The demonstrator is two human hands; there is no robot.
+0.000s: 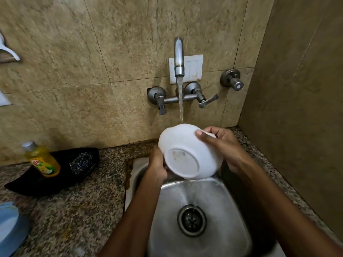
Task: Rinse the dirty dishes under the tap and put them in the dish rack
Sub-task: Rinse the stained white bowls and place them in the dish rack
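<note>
A person holds a white bowl tipped over the sink, its base turned toward them and its far wall up under the stream from the tap. The right hand grips the upper right rim, thumb curled across the outside and the other fingers tucked behind. The left hand holds the lower left edge, its fingers wrapped round the rim and mostly hidden by the bowl.

As I see it, the rinse is mid-way: water runs off the low edge into the sink. To do it well, I would turn the bowl slowly so the stream sweeps the whole outside, then flip it so the inside gets flushed too. The faint smudge on the base ring wants a rub. A wet bowl is slippery, so both grips should stay firm.

On the bench to the left stands a yellow bottle of dish soap; its label is too blurred to read. No dish rack is in view.
</note>
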